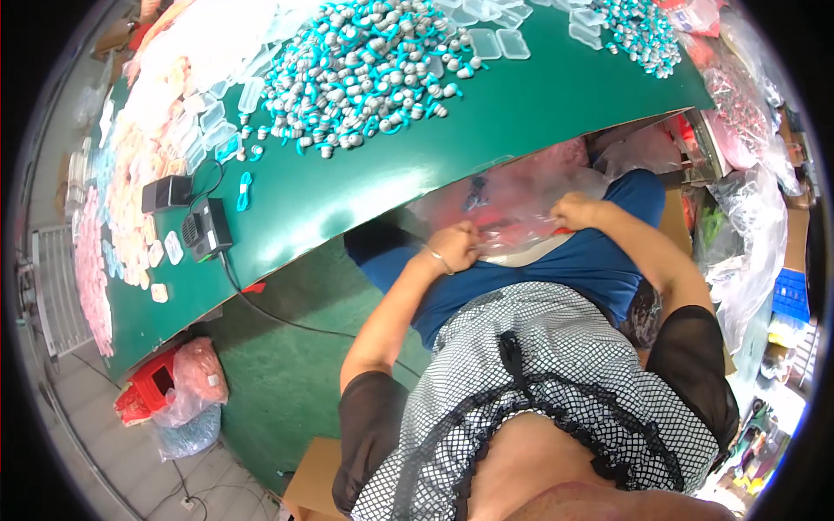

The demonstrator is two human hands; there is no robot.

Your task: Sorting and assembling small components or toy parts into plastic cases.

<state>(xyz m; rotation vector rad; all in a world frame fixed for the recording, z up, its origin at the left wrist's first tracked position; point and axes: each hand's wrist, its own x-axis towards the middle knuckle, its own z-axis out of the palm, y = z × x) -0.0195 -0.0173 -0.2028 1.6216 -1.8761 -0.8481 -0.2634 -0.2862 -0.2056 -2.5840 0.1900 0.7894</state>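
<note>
A large clear plastic bag (521, 187) with pink and red contents sits between my knees, partly under the table's front edge. My left hand (457, 245) is closed on the near edge of this bag, its fingers curled in. Farther to the right, my right hand (577, 212) also grips the bag's edge, fingers bent round the film. The plastic stretches between the two hands above my lap. What exactly lies inside the bag is blurred by the film.
The green table (512, 113) carries a big heap of grey and turquoise small parts (365, 74), clear plastic boxes (512, 43), a black device (207, 230) with a cord, and pink pieces (91, 260). Filled bags (200, 373) stand on the floor at left; a cardboard box (317, 478) is nearby.
</note>
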